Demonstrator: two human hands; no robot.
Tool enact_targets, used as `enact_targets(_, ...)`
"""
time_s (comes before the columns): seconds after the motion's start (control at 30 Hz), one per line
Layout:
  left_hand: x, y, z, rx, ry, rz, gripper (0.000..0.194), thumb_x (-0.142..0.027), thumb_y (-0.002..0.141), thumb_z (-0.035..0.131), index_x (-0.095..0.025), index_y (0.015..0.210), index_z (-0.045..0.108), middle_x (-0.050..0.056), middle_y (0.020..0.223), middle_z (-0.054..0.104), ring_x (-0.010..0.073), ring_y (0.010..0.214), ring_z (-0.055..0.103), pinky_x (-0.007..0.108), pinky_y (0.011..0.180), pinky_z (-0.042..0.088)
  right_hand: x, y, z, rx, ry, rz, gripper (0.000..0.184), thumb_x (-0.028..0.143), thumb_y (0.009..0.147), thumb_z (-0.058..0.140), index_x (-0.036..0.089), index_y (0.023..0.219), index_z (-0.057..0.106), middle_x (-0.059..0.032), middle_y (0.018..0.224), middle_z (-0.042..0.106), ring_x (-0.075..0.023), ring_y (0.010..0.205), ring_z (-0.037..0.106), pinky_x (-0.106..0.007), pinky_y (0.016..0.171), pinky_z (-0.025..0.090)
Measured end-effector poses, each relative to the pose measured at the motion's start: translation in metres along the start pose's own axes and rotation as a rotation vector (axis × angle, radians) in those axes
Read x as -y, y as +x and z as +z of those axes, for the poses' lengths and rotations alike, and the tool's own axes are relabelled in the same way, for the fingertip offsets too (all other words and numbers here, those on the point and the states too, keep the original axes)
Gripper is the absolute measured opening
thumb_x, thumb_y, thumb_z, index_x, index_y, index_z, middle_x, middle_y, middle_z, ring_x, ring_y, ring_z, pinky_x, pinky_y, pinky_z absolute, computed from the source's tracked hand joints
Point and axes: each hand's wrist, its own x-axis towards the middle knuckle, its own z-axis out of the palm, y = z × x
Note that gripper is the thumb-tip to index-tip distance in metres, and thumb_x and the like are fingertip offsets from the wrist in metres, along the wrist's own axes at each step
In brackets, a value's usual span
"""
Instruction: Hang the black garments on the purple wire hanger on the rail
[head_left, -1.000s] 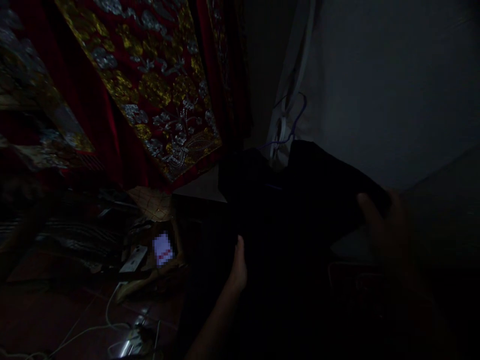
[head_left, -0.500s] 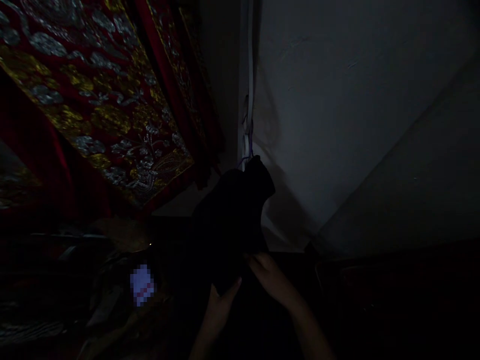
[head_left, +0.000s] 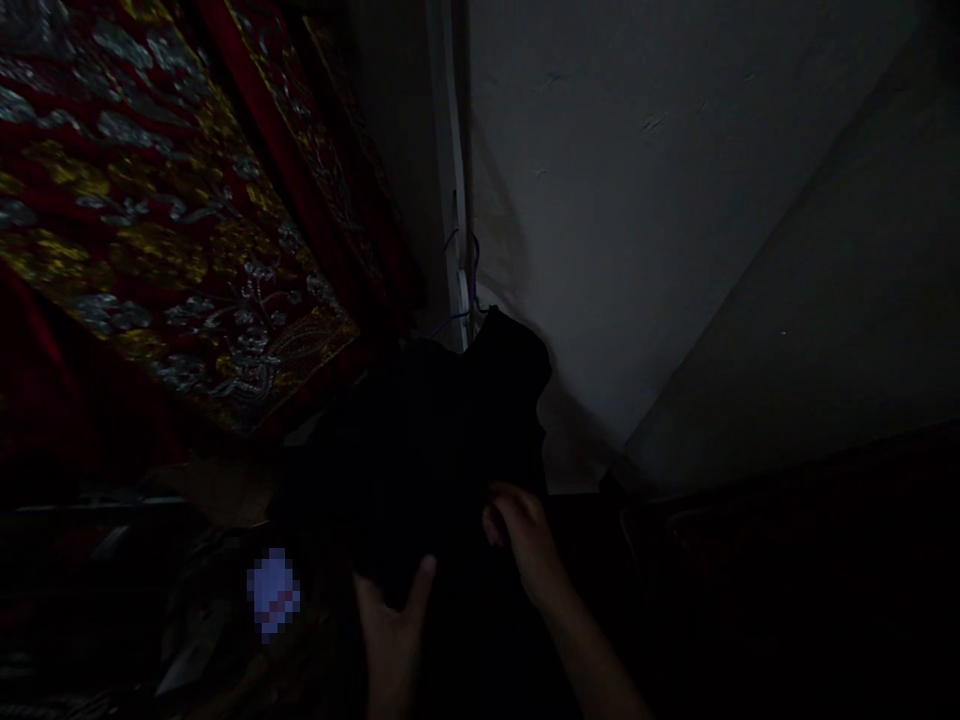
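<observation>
A black garment (head_left: 480,420) hangs from a thin purple hanger (head_left: 474,270) in the middle of the view. It is so dark that its folds do not show. Low on its left side is my left hand (head_left: 394,625), the thumb lying on the front of the cloth and the fingers partly hidden in it, gripping the garment. My right hand (head_left: 521,535) is at the garment's right side, higher up, with its fingers curled in a pinch. Whether cloth lies between those fingertips is too dark to see.
At the upper left hangs a red cloth (head_left: 172,230) with gold and silver embroidery. A pale pole or pipe (head_left: 456,150) runs down beside the grey wall (head_left: 600,220). Dim clutter with a blurred bright patch (head_left: 274,593) lies at the lower left.
My left hand has moved left and lower, apart from my right hand, and the garment has spread wider to the left. My right hand's fingers are more curled. The view has shifted slightly.
</observation>
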Motion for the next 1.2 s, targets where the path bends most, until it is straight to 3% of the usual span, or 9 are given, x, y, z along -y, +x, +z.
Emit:
enact_targets(0.1, -0.017, -0.004, -0.001, -0.297, -0.003, 0.270, 0.078, -0.036, 0.077, 0.080, -0.023, 0.146, 0.045, 0.014, 0.150, 0.048, 0.0326, 0.139, 0.047, 0.049, 0.116, 0.041, 0.002, -0.008, 0.000, -0.037, 0.032, 0.003, 0.036, 0.049, 0.079, 0.056, 0.019, 0.060, 0.058, 0.0028, 0.049, 0.045, -0.0099, 0.046, 0.039, -0.024, 0.048, 0.030)
enact_targets(0.17, -0.021, -0.005, 0.005, -0.116, 0.024, 0.369, 0.058, -0.030, 0.081, 0.075, -0.024, 0.135, 0.056, 0.011, 0.137, 0.058, 0.0284, 0.128, 0.057, 0.043, 0.109, 0.047, 0.003, -0.016, 0.001, -0.013, 0.047, 0.034, 0.040, 0.054, 0.079, 0.058, 0.018, 0.064, 0.061, 0.0023, 0.048, 0.048, -0.0101, 0.044, 0.042, -0.024, 0.046, 0.030)
enact_targets(0.27, -0.017, -0.001, 0.023, 0.338, 0.039, 0.228, 0.040, -0.025, 0.084, 0.067, -0.022, 0.124, 0.065, 0.010, 0.121, 0.069, 0.0266, 0.113, 0.066, 0.039, 0.098, 0.054, 0.008, -0.025, 0.006, 0.083, 0.030, 0.087, 0.048, 0.063, 0.079, 0.059, 0.017, 0.067, 0.063, 0.0010, 0.047, 0.052, -0.0099, 0.041, 0.044, -0.023, 0.044, 0.030)
enact_targets(0.37, -0.015, 0.005, 0.042, 0.479, 0.010, 0.107, 0.031, -0.026, 0.082, 0.065, -0.019, 0.112, 0.069, 0.009, 0.101, 0.073, 0.0249, 0.092, 0.070, 0.034, 0.081, 0.057, 0.014, -0.030, 0.009, 0.183, 0.008, 0.138, 0.054, 0.068, 0.080, 0.058, 0.015, 0.070, 0.066, 0.0002, 0.047, 0.055, -0.0083, 0.036, 0.041, -0.022, 0.040, 0.027)
enact_targets(0.47, -0.023, 0.010, 0.052, 0.577, -0.063, 0.155, 0.017, -0.027, 0.088, 0.059, -0.020, 0.098, 0.072, 0.003, 0.079, 0.069, 0.0191, 0.073, 0.066, 0.028, 0.067, 0.054, 0.017, -0.031, 0.007, 0.223, 0.030, 0.187, 0.056, 0.068, 0.080, 0.059, 0.013, 0.073, 0.070, -0.0005, 0.048, 0.057, -0.0075, 0.033, 0.040, -0.021, 0.037, 0.024)
enact_targets(0.63, -0.026, 0.013, 0.054, 0.555, -0.060, 0.287, 0.019, -0.020, 0.087, 0.057, -0.020, 0.086, 0.076, 0.006, 0.083, 0.070, 0.0216, 0.080, 0.068, 0.030, 0.072, 0.054, 0.041, -0.006, 0.000, 0.181, 0.180, 0.214, 0.046, 0.058, 0.070, 0.070, 0.012, 0.067, 0.073, 0.0013, 0.041, 0.052, -0.0051, 0.031, 0.033, -0.021, 0.035, 0.016)
enact_targets(0.9, 0.003, 0.007, 0.056, 0.711, 0.138, 0.238, 0.025, -0.017, 0.088, 0.055, -0.020, 0.082, 0.079, 0.010, 0.085, 0.074, 0.0257, 0.080, 0.071, 0.035, 0.072, 0.056, 0.155, 0.069, 0.010, -0.011, 0.471, -0.060, 0.017, 0.029, 0.069, 0.066, 0.014, 0.060, 0.064, 0.0032, 0.050, 0.057, -0.0012, 0.034, 0.026, -0.019, 0.033, 0.016)
enact_targets(1.07, -0.015, 0.021, 0.053, 0.716, 0.101, 0.164, 0.021, -0.021, 0.086, 0.064, -0.022, 0.100, 0.080, 0.010, 0.102, 0.077, 0.0290, 0.097, 0.072, 0.041, 0.089, 0.057, 0.133, 0.053, 0.018, 0.037, 0.282, -0.215, 0.033, 0.046, 0.081, 0.065, 0.014, 0.076, 0.070, 0.0026, 0.048, 0.057, -0.0049, 0.034, 0.038, -0.018, 0.035, 0.020)
enact_targets(1.2, -0.059, 0.046, 0.045, 0.512, -0.050, 0.285, 0.031, -0.026, 0.090, 0.066, -0.024, 0.120, 0.072, 0.007, 0.110, 0.075, 0.0238, 0.103, 0.071, 0.036, 0.094, 0.054, 0.107, 0.041, 0.017, 0.007, 0.172, -0.212, 0.037, 0.051, 0.083, 0.064, 0.015, 0.073, 0.067, 0.0027, 0.046, 0.055, -0.0055, 0.034, 0.040, -0.018, 0.037, 0.023)
